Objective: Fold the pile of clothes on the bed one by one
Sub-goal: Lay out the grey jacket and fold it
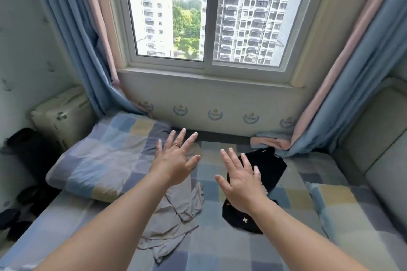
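Note:
A crumpled grey garment lies unfolded in the middle of the checked bed. To its right lies a black garment with a small white star near its lower end. My left hand hovers above the grey garment's far end, fingers spread, a ring on one finger. My right hand is held over the black garment with straight, spread fingers. Neither hand holds anything.
A checked pillow lies at the left of the bed, a second one at the right. Blue-pink curtains hang at both sides of the window, their ends resting on the bed. A cream padded headboard stands at right, dark things on the floor at left.

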{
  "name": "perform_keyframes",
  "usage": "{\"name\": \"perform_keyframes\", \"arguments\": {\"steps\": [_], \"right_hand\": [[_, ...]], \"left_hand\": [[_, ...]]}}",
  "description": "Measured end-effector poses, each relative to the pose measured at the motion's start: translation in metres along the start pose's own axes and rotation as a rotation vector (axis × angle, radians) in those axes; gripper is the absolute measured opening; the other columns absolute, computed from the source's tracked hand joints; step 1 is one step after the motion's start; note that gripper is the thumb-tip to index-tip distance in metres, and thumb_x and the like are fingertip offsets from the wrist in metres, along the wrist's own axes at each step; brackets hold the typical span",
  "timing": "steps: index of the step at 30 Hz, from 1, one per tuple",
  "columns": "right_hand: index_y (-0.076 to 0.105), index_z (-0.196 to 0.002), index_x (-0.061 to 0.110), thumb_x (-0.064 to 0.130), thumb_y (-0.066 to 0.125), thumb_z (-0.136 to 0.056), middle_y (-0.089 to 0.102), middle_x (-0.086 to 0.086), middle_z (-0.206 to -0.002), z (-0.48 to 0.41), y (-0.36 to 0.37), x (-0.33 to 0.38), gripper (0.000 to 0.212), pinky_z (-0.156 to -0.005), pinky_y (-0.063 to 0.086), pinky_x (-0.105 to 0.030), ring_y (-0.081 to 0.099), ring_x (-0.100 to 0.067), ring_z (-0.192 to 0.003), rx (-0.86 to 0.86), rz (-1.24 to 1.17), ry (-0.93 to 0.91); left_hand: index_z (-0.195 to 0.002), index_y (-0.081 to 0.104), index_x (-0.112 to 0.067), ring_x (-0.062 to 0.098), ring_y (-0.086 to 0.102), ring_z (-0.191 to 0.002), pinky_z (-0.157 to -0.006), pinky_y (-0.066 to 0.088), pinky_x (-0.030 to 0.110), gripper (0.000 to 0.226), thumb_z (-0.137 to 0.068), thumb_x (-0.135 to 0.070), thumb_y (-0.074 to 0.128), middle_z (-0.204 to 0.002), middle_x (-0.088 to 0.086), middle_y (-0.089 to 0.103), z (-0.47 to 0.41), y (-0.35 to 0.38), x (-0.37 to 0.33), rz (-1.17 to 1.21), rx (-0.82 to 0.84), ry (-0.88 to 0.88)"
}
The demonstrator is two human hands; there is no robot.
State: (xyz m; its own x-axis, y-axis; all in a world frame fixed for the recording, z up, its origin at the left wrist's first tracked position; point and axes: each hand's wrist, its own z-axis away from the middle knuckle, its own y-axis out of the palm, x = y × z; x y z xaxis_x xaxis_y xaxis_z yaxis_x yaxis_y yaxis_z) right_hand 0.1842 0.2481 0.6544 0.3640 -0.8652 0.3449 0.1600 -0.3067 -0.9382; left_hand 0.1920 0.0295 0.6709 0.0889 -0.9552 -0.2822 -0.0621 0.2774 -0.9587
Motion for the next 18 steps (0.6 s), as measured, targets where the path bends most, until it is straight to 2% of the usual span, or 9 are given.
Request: {"name": "perform_keyframes", "arguments": {"steps": [5,10,13,18], "right_hand": [[-0.012,-0.156,0.045,0.058,0.030,-0.102,-0.016,0.018,-0.166,-0.054,0.046,-0.016,0.070,-0.122,-0.005,-0.056,-0.016,-0.018,-0.154,-0.001,0.035,0.034],[-0.013,-0.156,0.043,0.057,0.028,-0.103,-0.018,0.017,-0.165,-0.148,0.162,-0.025,0.069,-0.122,-0.004,-0.054,-0.015,-0.019,-0.154,0.062,0.052,0.073],[-0.013,-0.156,0.043,0.056,0.028,-0.104,-0.016,0.017,-0.166,-0.196,0.254,-0.028,0.069,-0.123,-0.001,-0.054,-0.014,-0.020,-0.154,0.223,0.037,0.171],[-0.014,-0.157,0.044,0.059,0.031,-0.103,-0.016,0.018,-0.165,-0.220,0.387,-0.037,0.072,-0.123,0.006,-0.051,-0.012,-0.020,-0.155,0.476,0.028,0.319]], "left_hand": [[-0.157,-0.003,-0.049,0.016,-0.015,-0.154,-0.124,-0.006,0.050,0.068,-0.101,-0.064,0.032,-0.168,-0.011,-0.010,-0.054,0.046,0.044,-0.024,0.020,0.021],[-0.158,-0.001,-0.047,0.018,-0.012,-0.155,-0.124,-0.002,0.049,0.068,-0.101,-0.062,0.033,-0.168,-0.011,-0.009,-0.121,0.148,0.142,-0.054,0.135,0.022],[-0.159,0.002,-0.045,0.022,-0.006,-0.156,-0.123,0.005,0.049,0.068,-0.101,-0.061,0.035,-0.169,-0.008,-0.005,-0.158,0.227,0.213,-0.058,0.309,-0.014],[-0.158,0.005,-0.044,0.031,-0.002,-0.155,-0.123,0.015,0.050,0.076,-0.097,-0.061,0.047,-0.170,-0.001,-0.003,-0.188,0.352,0.311,-0.075,0.589,-0.054]]}}
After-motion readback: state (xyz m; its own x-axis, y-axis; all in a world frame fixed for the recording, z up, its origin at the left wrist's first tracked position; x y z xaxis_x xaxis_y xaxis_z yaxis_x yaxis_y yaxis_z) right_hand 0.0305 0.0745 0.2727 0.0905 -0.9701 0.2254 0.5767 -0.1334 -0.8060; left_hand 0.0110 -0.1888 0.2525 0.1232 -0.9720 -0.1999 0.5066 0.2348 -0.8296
